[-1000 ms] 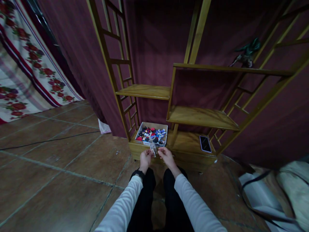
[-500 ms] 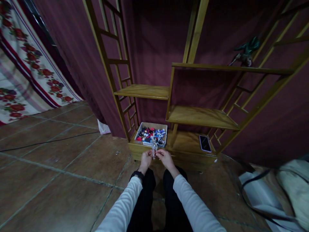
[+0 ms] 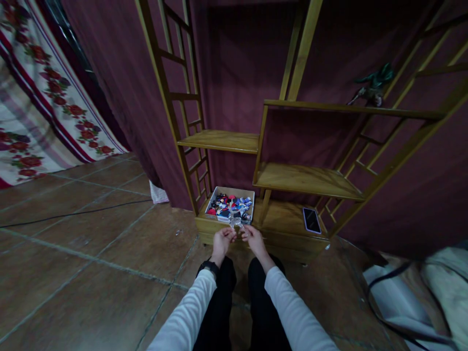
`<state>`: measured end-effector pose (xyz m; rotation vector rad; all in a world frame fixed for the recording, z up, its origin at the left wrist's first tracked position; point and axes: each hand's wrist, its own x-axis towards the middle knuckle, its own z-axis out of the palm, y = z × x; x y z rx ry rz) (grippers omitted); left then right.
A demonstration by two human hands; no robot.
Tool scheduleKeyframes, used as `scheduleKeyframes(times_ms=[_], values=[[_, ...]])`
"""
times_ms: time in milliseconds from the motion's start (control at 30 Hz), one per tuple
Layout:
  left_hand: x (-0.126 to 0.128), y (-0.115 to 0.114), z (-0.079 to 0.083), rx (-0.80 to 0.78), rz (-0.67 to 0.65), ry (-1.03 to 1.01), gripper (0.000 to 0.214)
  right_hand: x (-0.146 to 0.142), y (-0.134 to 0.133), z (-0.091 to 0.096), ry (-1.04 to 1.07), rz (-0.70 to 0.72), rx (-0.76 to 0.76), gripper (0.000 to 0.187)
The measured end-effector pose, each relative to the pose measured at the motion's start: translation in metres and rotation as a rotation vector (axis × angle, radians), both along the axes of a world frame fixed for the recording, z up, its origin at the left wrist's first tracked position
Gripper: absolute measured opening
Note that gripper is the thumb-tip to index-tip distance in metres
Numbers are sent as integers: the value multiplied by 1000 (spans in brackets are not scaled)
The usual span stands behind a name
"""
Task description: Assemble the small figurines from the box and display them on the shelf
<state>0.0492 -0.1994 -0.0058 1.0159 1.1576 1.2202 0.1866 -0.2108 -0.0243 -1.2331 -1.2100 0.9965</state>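
Between my hands is a small clear plastic piece, shiny and see-through, whose exact kind I cannot make out. My left hand pinches its left side, and my right hand pinches its right side. Just beyond the fingers sits a shallow open cardboard box on the bottom board of a wooden shelf unit. Small colourful figurines in red, blue, black and white fill the box. The clear piece overlaps the box's front edge from my viewpoint.
The wooden shelf unit rises in front of me. A phone lies on its bottom board at right; a green figurine stands on an upper shelf. A cable crosses the tiled floor. Bags sit at lower right.
My hands have moved slightly apart, the right one a little to the right. The clear plastic piece, upright before, now spans sideways between them. The view has shifted slightly.
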Motion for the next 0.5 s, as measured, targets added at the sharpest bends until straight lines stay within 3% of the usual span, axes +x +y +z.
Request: scheduleKeyframes(times_ms=[233, 500], values=[[0, -1, -2, 73, 92, 126, 25, 5, -2, 3, -93, -19, 74, 28], [-4, -12, 10, 228, 144, 677, 16, 4, -5, 12, -163, -53, 68, 25]])
